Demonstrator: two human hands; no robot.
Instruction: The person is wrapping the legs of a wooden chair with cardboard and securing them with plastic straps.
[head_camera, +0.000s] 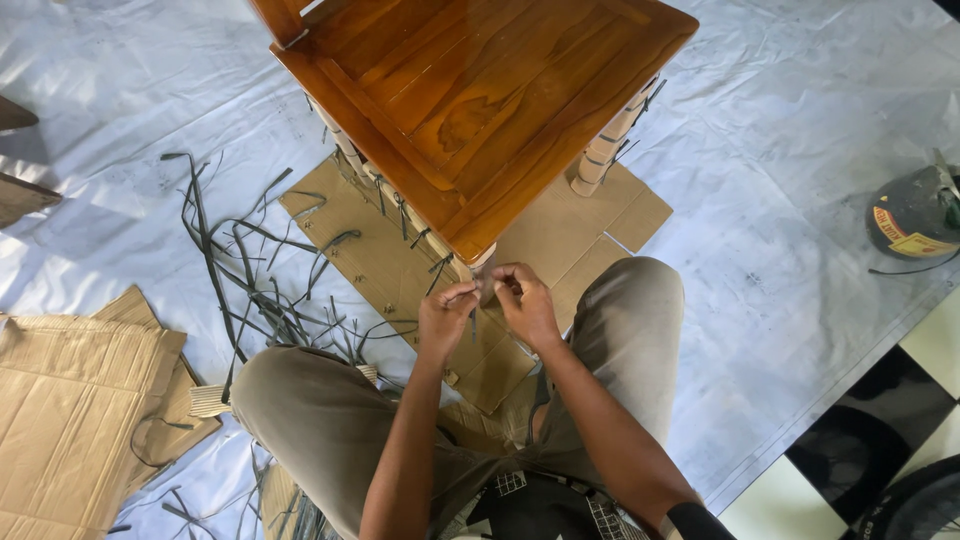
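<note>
i'm squatting over a flattened cardboard sheet (400, 262), both hands up at the near corner of the wooden chair (470, 100), where the near leg (481, 264) wrapped in corrugated card comes down just under the seat edge. step in hand, as i judge it — working a dark plastic strap (473, 322) around that wrapped leg, at the tie or cinch stage. left hand (443, 322): fingers pinched together on the strap, thumb against forefinger. right hand (524, 303): fingers curled shut and pressed close to the leg; i cannot tell whether they grip the strap's other end or only the wrapping. the strap hangs short between the two hands, touching the leg. next move likely calls for steady opposed tension from both hands — and care not to slip off the card. loose cut straps (250, 280) lie scattered on the white floor sheet (120, 90) to my left; a dark tin (915, 215) sits well apart, right.
</note>
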